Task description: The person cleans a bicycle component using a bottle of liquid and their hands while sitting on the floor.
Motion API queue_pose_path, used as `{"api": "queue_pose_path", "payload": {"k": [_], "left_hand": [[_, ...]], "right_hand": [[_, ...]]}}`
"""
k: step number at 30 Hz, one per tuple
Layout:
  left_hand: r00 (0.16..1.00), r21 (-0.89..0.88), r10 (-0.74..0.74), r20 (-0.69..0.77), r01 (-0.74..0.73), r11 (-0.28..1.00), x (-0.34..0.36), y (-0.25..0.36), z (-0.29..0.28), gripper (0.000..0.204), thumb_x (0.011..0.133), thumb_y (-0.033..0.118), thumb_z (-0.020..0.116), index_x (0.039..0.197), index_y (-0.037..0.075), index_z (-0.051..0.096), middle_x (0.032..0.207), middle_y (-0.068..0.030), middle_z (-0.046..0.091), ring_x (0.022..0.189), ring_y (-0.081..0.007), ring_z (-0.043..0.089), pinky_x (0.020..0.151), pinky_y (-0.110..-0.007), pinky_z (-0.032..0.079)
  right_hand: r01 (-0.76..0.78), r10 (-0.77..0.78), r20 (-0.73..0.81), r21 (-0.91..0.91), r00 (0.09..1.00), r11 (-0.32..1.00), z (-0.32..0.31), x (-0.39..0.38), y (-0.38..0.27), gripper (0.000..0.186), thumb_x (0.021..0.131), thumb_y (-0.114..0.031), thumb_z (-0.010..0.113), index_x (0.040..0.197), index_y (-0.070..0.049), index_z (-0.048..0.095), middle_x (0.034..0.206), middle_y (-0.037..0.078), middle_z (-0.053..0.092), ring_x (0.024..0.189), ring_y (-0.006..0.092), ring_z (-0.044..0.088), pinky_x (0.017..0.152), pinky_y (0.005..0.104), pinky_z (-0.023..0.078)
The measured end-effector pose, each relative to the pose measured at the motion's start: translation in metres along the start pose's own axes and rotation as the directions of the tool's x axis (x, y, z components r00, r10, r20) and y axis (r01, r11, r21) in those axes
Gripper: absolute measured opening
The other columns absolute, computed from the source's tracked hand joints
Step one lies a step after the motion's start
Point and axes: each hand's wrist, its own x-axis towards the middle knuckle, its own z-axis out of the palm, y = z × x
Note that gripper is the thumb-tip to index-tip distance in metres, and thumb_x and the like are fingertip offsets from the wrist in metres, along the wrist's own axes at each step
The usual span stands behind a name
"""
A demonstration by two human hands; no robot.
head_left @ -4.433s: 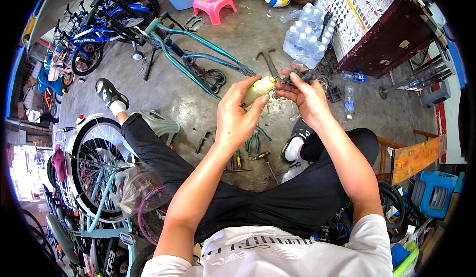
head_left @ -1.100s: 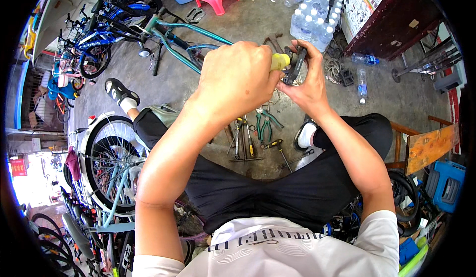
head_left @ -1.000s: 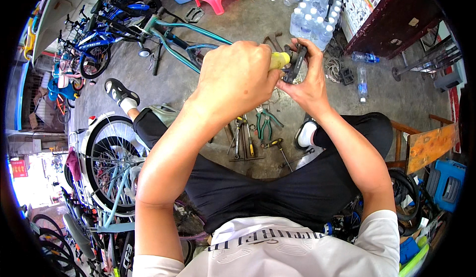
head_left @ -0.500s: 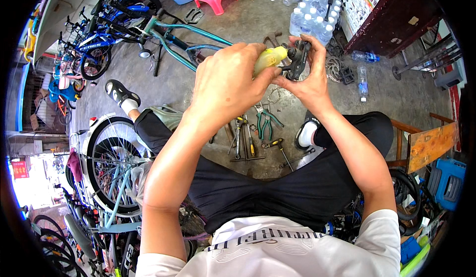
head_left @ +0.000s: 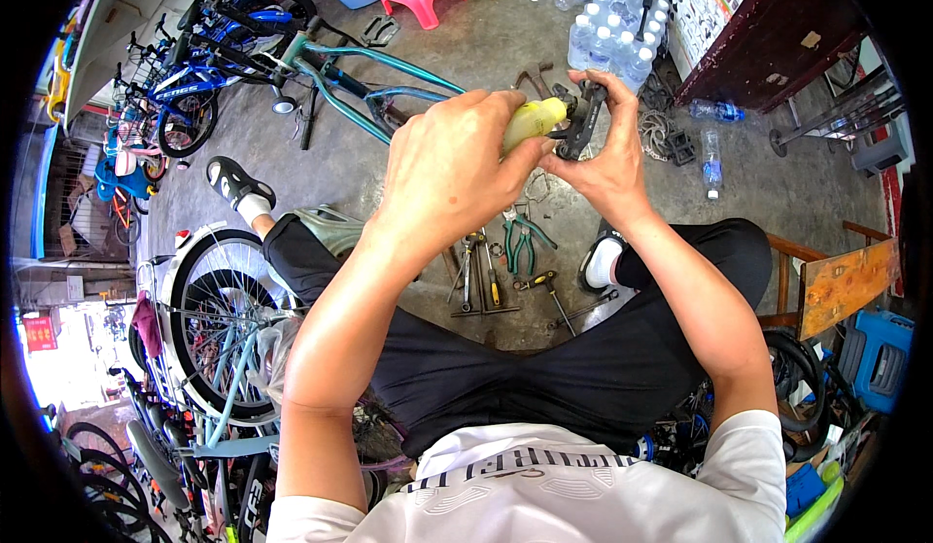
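Clasping the yellow bottle (head_left: 531, 126) between your left fingers (head_left: 526, 157), you angle it toward the black part (head_left: 585, 123) pinched between your right fingers (head_left: 620, 100), apparently to keep that part steady within close reach.

L arm (head_left: 355, 295) & R arm (head_left: 695, 300) both bent at elbow, forearms angled inward; bare hands raised close tog. L hand (head_left: 452, 159): back facing up, fingers curled in grip, thumb pointing twd R. R hand (head_left: 614, 169): fingers arched above, thumb below, C-shaped grip.
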Motion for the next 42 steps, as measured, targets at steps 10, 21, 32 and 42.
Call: {"api": "queue_pose_path", "payload": {"k": [10,21,32,42], "left_hand": [[1.0,0.018,0.001,0.0,-0.001,1.0,-0.004,0.001,0.008,0.045,0.092,0.034,0.079,0.123,0.002,0.077,0.098,-0.02,0.077,0.083,-0.0389,0.074,0.076,-0.047,0.057],[0.998,-0.003,0.021,-0.053,-0.021,1.0,-0.009,-0.004,0.004,0.044,0.093,0.034,0.079,0.122,0.001,0.077,0.099,-0.0202,0.076,0.085,-0.0386,0.074,0.076,-0.046,0.057],[0.999,0.084,0.033,-0.003,-0.032,0.996,-0.002,0.0,-0.004,0.042,0.093,0.034,0.077,0.122,0.003,0.077,0.099,-0.0198,0.076,0.089,-0.0403,0.074,0.079,-0.049,0.058],[0.999,0.073,-0.036,0.034,0.034,0.997,-0.009,0.007,-0.005,0.042,0.094,0.035,0.076,0.122,0.003,0.077,0.1,-0.0183,0.076,0.093,-0.0401,0.074,0.08,-0.049,0.058]], "right_hand": [[0.014,-0.014,0.008,-0.037,1.0,0.999,0.0,-0.002,0.001,0.11,0.065,-0.034,0.105,0.152,-0.009,0.043,0.145,0.01,0.062,0.133,0.033,0.06,0.114,0.0475,0.045],[0.004,-0.004,0.04,0.003,0.999,1.0,-0.004,0.002,-0.006,0.116,0.067,-0.025,0.104,0.159,-0.007,0.036,0.156,0.014,0.056,0.143,0.0326,0.055,0.123,0.0467,0.042],[0.157,-0.155,0.022,-0.143,0.988,0.977,-0.005,0.002,-0.006,0.113,0.062,-0.023,0.104,0.156,-0.01,0.041,0.154,0.01,0.059,0.138,0.0326,0.059,0.112,0.0474,0.045],[0.259,-0.259,0.019,-0.142,0.966,0.955,-0.004,0.003,-0.002,0.11,0.063,-0.022,0.103,0.155,-0.009,0.043,0.155,0.011,0.06,0.138,0.0332,0.059,0.115,0.0484,0.043]]}}
